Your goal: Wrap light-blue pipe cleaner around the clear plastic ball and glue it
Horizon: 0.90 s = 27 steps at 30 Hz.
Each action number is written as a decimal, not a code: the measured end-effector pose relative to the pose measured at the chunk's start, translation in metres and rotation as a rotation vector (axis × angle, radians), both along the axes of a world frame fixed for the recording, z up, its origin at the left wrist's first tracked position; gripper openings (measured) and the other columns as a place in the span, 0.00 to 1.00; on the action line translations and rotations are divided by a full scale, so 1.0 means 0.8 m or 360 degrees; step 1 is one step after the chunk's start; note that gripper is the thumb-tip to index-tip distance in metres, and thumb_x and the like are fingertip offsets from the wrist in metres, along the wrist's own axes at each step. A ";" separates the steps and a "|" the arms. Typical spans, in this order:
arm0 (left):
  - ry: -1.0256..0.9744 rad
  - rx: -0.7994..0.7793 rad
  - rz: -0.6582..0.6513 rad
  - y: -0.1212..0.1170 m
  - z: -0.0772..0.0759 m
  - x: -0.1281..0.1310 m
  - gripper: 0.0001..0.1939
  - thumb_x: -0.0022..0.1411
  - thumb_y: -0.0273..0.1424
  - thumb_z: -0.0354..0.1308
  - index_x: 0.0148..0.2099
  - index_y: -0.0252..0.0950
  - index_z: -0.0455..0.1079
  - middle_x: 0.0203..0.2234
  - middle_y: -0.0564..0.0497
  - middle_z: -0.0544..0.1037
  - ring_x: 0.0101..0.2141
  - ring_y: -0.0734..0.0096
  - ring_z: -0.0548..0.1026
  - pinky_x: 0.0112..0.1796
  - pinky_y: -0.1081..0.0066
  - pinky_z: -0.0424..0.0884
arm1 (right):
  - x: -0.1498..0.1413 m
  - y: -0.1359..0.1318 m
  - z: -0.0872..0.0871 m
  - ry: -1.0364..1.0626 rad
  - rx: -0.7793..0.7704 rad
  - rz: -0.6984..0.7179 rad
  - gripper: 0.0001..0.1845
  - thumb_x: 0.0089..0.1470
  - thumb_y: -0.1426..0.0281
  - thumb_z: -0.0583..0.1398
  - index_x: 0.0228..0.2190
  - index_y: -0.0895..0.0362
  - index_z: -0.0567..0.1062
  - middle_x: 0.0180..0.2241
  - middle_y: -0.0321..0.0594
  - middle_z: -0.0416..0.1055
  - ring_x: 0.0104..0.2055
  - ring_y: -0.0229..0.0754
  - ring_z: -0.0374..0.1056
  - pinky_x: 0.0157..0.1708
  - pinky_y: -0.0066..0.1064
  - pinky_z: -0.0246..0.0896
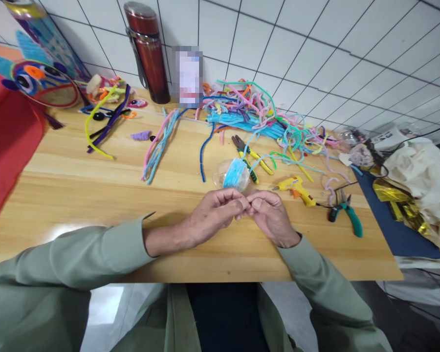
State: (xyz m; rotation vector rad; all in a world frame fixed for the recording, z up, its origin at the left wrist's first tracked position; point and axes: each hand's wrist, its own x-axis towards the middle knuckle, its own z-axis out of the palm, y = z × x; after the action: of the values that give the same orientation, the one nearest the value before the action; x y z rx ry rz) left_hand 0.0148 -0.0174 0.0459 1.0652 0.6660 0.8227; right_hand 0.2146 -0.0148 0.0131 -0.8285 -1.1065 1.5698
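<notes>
Fingertip to fingertip, my left hand and my right hand meet above the front half of the table. Both are closed in a pinch, and whatever lies between the fingers is too small to make out. Just beyond them is a clear plastic ball with light-blue pipe cleaner wound around it. Loose light-blue ends rise from the winding to the upper right. Behind the ball lie pliers with yellow-green handles. To the right of my right hand rests a yellow glue gun.
A heap of pipe cleaners lies along the tiled wall. A red thermos and a blurred phone stand at the back. Green-handled pliers lie right, a decorated figure and red cloth left.
</notes>
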 end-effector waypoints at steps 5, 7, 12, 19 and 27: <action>0.0007 -0.0117 0.0022 -0.002 0.003 0.000 0.12 0.61 0.39 0.64 0.34 0.36 0.70 0.22 0.60 0.68 0.19 0.82 0.59 0.22 0.74 0.54 | 0.001 0.000 -0.003 -0.0134 0.0284 0.0027 0.07 0.58 0.59 0.75 0.35 0.48 0.90 0.26 0.35 0.79 0.28 0.36 0.71 0.30 0.30 0.66; 0.0054 -0.0106 0.0015 -0.003 0.005 0.000 0.10 0.59 0.38 0.63 0.33 0.36 0.70 0.21 0.60 0.67 0.19 0.82 0.59 0.22 0.74 0.55 | 0.001 0.000 -0.004 -0.0093 0.0253 0.0056 0.08 0.58 0.59 0.75 0.35 0.49 0.90 0.26 0.35 0.78 0.27 0.36 0.70 0.30 0.29 0.65; 0.0183 0.0045 0.0045 -0.002 0.010 -0.001 0.08 0.61 0.35 0.60 0.32 0.37 0.70 0.19 0.61 0.64 0.21 0.80 0.59 0.25 0.74 0.59 | 0.002 0.000 -0.007 -0.0048 0.0155 0.0049 0.11 0.55 0.58 0.76 0.36 0.51 0.87 0.25 0.33 0.77 0.24 0.35 0.68 0.28 0.29 0.65; 0.0269 0.0158 0.0041 -0.002 0.007 -0.002 0.10 0.64 0.38 0.59 0.33 0.38 0.69 0.22 0.59 0.66 0.24 0.78 0.61 0.28 0.73 0.60 | 0.006 -0.003 0.004 -0.0645 0.0814 -0.0185 0.04 0.63 0.68 0.68 0.34 0.52 0.83 0.30 0.36 0.78 0.31 0.39 0.73 0.33 0.32 0.69; 0.0424 0.0272 0.0064 0.001 0.003 -0.004 0.10 0.62 0.37 0.58 0.32 0.37 0.68 0.24 0.58 0.67 0.27 0.76 0.61 0.32 0.72 0.60 | 0.006 0.000 0.015 -0.1097 0.1466 -0.0325 0.09 0.62 0.77 0.65 0.37 0.51 0.83 0.30 0.36 0.82 0.30 0.40 0.77 0.31 0.32 0.72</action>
State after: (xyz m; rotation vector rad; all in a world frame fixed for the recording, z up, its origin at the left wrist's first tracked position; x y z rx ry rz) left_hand 0.0119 -0.0162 0.0484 1.3348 0.8543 0.7894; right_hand 0.2197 -0.0147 0.0254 -0.7889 -1.9370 0.4459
